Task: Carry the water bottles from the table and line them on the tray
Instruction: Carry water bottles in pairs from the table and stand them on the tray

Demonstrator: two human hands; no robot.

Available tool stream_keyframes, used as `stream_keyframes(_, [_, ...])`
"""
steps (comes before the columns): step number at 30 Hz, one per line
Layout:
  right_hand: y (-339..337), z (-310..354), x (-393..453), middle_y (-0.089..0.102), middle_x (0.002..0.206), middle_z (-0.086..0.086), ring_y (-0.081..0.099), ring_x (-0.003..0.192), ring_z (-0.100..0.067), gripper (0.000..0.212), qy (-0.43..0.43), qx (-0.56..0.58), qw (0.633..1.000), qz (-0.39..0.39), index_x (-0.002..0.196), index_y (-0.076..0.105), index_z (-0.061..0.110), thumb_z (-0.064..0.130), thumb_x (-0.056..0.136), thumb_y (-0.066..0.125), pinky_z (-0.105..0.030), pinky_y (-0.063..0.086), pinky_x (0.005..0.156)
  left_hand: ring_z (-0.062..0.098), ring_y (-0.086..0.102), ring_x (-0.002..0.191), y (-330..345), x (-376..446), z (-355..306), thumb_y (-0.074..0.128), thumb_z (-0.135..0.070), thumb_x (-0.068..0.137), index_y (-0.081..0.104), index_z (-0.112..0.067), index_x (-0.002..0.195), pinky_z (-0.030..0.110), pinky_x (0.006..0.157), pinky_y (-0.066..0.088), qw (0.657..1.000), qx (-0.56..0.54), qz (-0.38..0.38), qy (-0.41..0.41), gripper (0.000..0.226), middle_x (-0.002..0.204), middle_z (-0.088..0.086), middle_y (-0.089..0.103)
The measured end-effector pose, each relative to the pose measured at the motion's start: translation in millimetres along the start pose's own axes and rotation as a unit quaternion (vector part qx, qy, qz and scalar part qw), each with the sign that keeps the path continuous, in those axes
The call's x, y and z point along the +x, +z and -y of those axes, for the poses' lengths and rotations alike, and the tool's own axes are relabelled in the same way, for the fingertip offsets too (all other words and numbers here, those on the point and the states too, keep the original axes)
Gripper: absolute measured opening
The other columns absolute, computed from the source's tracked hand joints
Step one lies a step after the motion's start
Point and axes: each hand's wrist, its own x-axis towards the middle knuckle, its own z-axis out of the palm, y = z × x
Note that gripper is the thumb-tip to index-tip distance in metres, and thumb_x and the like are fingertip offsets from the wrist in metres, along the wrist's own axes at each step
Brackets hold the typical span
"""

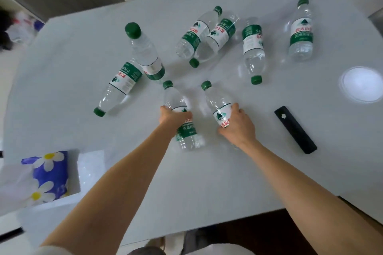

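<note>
left hand (173,117) curls round one bottle (182,118); right hand (236,125) grips another bottle (217,105) beside it. both lie on the table (207,182). eight bottles in all, six beyond the hands.

Both forearms are bare from wrist to elbow, with no watch, ring or glove on the left hand (173,116) or the right hand (238,125). A pale short sleeve (51,250) edges the left upper arm.
</note>
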Motion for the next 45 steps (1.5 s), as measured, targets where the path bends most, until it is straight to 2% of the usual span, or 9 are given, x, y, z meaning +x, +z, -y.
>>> stream_keyframes(5, [-2.6,14.6,-7.0,0.060,0.094,-0.005,0.057,0.083,-0.028,0.056,0.045,0.078,0.992,0.083,0.102,0.042,0.014,0.032,0.062,0.078,-0.031,0.042,0.067,0.024,0.066,0.078,-55.3,-37.4,45.0,0.077,-0.006,0.069,0.053,-0.015,0.109,0.035,0.069,0.057,0.993,0.052,0.095,0.044,0.047,0.093,0.011,0.064])
stream_keyframes(10, [17.3,45.1,-54.0,0.069,0.097,-0.011,0.067,0.084,-0.023,0.042,0.034,0.322,0.927,0.191,0.104,0.058,0.013,0.015,0.068,0.079,-0.036,0.057,0.072,0.023,0.065,0.068,-122.7,-78.6,83.7,0.057,-0.010,0.088,0.056,-0.007,0.118,0.032,0.060,0.056,0.964,-0.194,0.182,-0.005,0.030,0.085,0.013,0.064])
stream_keyframes(13, [27.4,80.4,-86.0,0.071,0.101,-0.011,0.068,0.086,-0.021,0.038,0.022,0.406,0.878,0.253,0.107,0.062,0.018,0.019,0.073,0.079,-0.034,0.056,0.075,0.018,0.065,0.060,-161.0,-103.2,108.4,0.058,-0.028,0.082,0.067,-0.008,0.109,0.027,0.057,0.056,0.929,-0.299,0.215,-0.029,0.035,0.082,0.009,0.068])
stream_keyframes(15, [34.6,112.1,-107.1,0.073,0.100,-0.008,0.070,0.087,-0.021,0.033,0.006,0.427,0.855,0.293,0.105,0.065,0.024,0.026,0.075,0.078,-0.035,0.057,0.076,0.019,0.068,0.066,-186.9,-115.8,127.3,0.063,-0.032,0.076,0.071,-0.007,0.105,0.030,0.066,0.059,0.907,-0.364,0.213,-0.016,0.040,0.084,0.010,0.070])
stream_keyframes(20, [67.6,207.4,-177.0,0.074,0.087,-0.017,0.072,0.073,-0.030,0.051,-0.051,0.413,0.803,0.425,0.106,0.062,0.014,0.039,0.065,0.079,-0.035,0.058,0.061,0.024,0.074,0.085,-265.5,-153.5,192.6,0.064,-0.041,0.077,0.080,-0.017,0.089,0.041,0.088,0.054,0.874,-0.454,0.162,0.066,0.031,0.095,0.011,0.076])
stream_keyframes(26, [147.6,317.6,-312.0,0.074,0.093,-0.015,0.073,0.074,-0.027,0.047,-0.157,0.336,0.780,0.503,0.110,0.064,0.017,0.040,0.071,0.077,-0.032,0.058,0.061,0.026,0.072,0.073,-390.5,-211.8,320.5,0.077,-0.046,0.064,0.071,-0.009,0.104,0.034,0.061,0.059,0.841,-0.523,0.069,0.119,0.055,0.091,0.016,0.074])
stream_keyframes(33, [262.9,417.1,-494.5,0.073,0.082,-0.009,0.071,0.068,-0.022,0.041,-0.203,0.276,0.715,0.610,0.111,0.059,0.010,0.034,0.078,0.069,-0.030,0.056,0.059,0.019,0.068,0.063,-531.0,-294.1,480.2,0.061,-0.039,0.083,0.059,-0.006,0.109,0.027,0.054,0.057,0.764,-0.616,-0.052,0.185,0.042,0.080,0.010,0.068])
stream_keyframes(38, [347.3,492.2,-598.4,0.073,0.094,-0.013,0.072,0.077,-0.025,0.044,-0.231,0.195,0.664,0.683,0.117,0.059,0.009,0.030,0.080,0.068,-0.033,0.058,0.064,0.018,0.066,0.059,-611.0,-321.1,583.0,0.064,-0.047,0.074,0.063,-0.007,0.101,0.028,0.054,0.058,0.706,-0.679,-0.134,0.153,0.048,0.077,0.012,0.064])
stream_keyframes(45, [495.5,605.3,-738.8,0.073,0.077,-0.006,0.071,0.068,-0.021,0.041,-0.307,0.053,0.609,0.729,0.104,0.059,0.011,0.040,0.077,0.068,-0.030,0.056,0.058,0.020,0.067,0.065,-743.2,-331.7,719.6,0.069,-0.049,0.074,0.072,-0.010,0.095,0.031,0.059,0.058,0.617,-0.721,-0.271,0.160,0.044,0.078,0.010,0.069])
